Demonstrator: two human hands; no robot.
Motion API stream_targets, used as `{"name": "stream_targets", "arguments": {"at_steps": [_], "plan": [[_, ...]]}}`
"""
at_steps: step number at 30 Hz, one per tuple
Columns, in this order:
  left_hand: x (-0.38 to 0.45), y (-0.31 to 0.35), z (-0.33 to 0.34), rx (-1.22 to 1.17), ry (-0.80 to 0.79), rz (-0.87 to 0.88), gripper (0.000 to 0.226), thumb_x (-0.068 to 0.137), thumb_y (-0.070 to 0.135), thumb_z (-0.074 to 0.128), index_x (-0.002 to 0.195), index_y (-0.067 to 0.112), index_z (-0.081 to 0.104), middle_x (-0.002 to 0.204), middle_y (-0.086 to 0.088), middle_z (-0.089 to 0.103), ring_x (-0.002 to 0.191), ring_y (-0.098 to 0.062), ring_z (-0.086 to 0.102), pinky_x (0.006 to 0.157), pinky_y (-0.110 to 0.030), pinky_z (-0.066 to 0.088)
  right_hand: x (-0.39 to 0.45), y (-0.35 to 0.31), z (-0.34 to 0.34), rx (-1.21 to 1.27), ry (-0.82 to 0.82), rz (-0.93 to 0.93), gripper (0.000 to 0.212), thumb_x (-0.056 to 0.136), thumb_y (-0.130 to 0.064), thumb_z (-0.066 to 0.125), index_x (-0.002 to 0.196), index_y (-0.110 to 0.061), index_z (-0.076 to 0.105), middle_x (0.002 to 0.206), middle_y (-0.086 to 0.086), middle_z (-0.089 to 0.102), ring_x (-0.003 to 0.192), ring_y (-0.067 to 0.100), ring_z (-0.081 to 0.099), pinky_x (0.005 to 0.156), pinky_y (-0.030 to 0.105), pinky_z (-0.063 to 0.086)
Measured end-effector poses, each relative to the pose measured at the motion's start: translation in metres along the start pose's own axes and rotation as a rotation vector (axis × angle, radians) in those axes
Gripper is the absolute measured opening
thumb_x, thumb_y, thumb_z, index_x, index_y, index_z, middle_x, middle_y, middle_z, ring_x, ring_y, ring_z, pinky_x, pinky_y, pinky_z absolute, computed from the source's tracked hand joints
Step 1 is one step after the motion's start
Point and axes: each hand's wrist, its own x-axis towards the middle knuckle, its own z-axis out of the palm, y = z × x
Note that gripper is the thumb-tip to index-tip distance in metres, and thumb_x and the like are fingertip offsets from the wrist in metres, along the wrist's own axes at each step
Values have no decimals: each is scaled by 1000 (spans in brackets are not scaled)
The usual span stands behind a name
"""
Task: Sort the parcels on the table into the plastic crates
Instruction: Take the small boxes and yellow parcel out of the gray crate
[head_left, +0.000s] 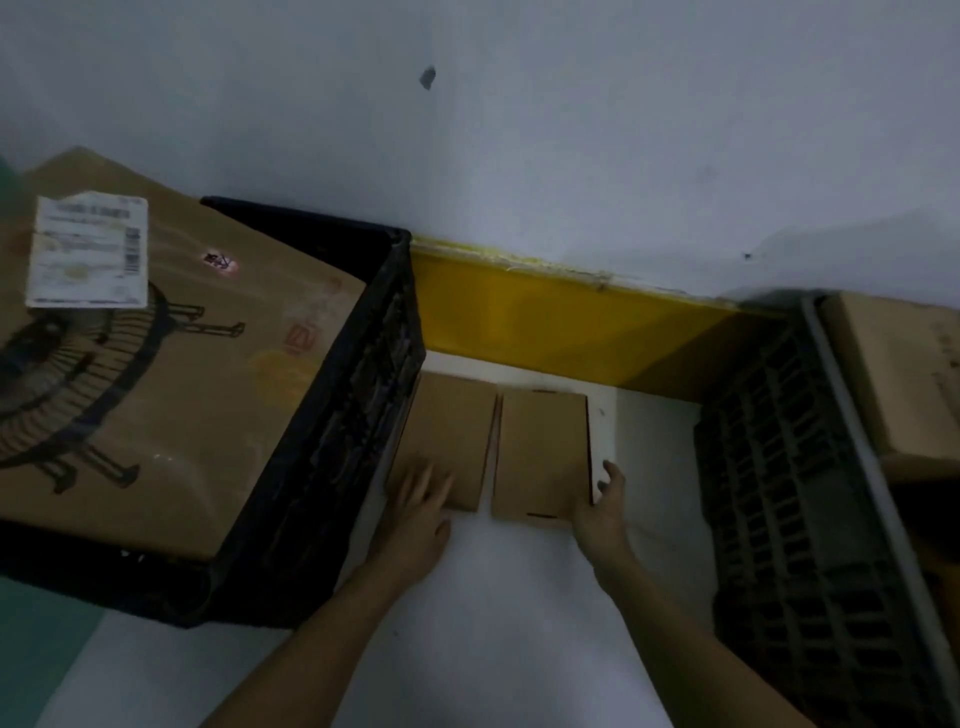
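A large brown cardboard box (171, 364) with a white shipping label fills the black plastic crate (363, 415) at left, while a grey latticed plastic crate (789, 519) at right holds another brown carton (898, 374). Between them, two small flat brown cardboard parcels (498, 447) lie side by side on the white table (519, 623). The left hand (421, 514) rests flat, fingers straight, on the left parcel; the right hand (602, 506) grips the right parcel's near corner.

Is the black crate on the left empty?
No, the black crate already holds a big cardboard box with a white label on top.
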Motion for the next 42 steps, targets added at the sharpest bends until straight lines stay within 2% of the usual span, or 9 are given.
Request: {"name": "stream_targets", "arguments": {"at_steps": [4, 7, 11, 18, 23, 33, 36, 39, 42], "plan": [[10, -10, 12, 121, -8, -1, 66, 103, 23, 38, 158, 19, 3, 164, -10, -11, 151, -28, -9, 122, -38, 2, 1, 6, 12, -651, 32, -312, 60, 97, -11, 52, 153, -15, 29, 157, 13, 30, 138, 36, 34, 110, 48, 39], [18, -14, 15, 164, 14, -7, 69, 102, 25, 39, 157, 22, -3, 162, -8, -19, 151, -28, -13, 121, -42, -3, 4, 13, 21, -889, -152, -475, 60, 100, -28, 51, 155, -26, 28, 164, 4, 18, 149, 30, 17, 117, 46, 26], [34, -12, 11, 241, 24, -18, 74, 100, 26, 41, 156, 32, -6, 162, -9, -20, 150, -29, -16, 120, -47, -5, 14, 15, 37, -1060, -277, -479, 66, 100, -36, 47, 157, -36, 13, 167, -1, 0, 153, 28, -4, 120, 56, 7], [69, -14, -8, 243, 26, -38, 79, 96, 20, 43, 156, 35, -8, 163, -10, -19, 150, -29, -17, 120, -49, -3, 52, -14, 60, -1111, -260, -475, 70, 99, -38, 46, 158, -35, 8, 167, 0, -1, 152, 30, 1, 117, 58, 16], [68, -14, 0, 234, 66, -56, 80, 95, 21, 43, 155, 36, -8, 164, -9, -17, 150, -28, -16, 121, -51, -4, 52, -7, 65, -1145, -211, -488, 78, 97, -39, 48, 158, -37, -1, 167, 0, -7, 152, 30, -3, 118, 58, 14], [70, 5, -19, 397, 5, -84, 79, 91, 23, 54, 155, 31, 9, 162, -16, 3, 148, -38, 8, 116, -56, 20, 53, -19, 59, -1095, -299, -418, 78, 95, -41, 54, 157, -40, 7, 167, -6, -4, 152, 24, -4, 118, 57, 13], [70, 4, -29, 225, -44, -104, 75, 89, 16, 51, 154, 29, 17, 163, -11, 4, 149, -33, 8, 118, -51, 20, 57, -36, 49, -966, -348, -358, 71, 98, -23, 54, 157, -32, 17, 166, -2, 6, 151, 27, 10, 118, 52, 25], [71, 7, -35, 85, -83, -109, 70, 93, 14, 47, 156, 27, 18, 164, -9, 0, 150, -31, 2, 119, -49, 17, 61, -50, 35, -812, -262, -323, 64, 96, -4, 49, 155, -19, 28, 161, 8, 25, 142, 36, 30, 114, 47, 35], [67, 17, -43, 39, -4, -62, 62, 98, 24, 43, 155, 26, 21, 165, -7, 7, 150, -28, 7, 119, -47, 17, 61, -59, 21, -724, -203, -320, 53, 98, -6, 48, 149, -17, 40, 149, 11, 45, 129, 34, 47, 106, 45, 45]]}}
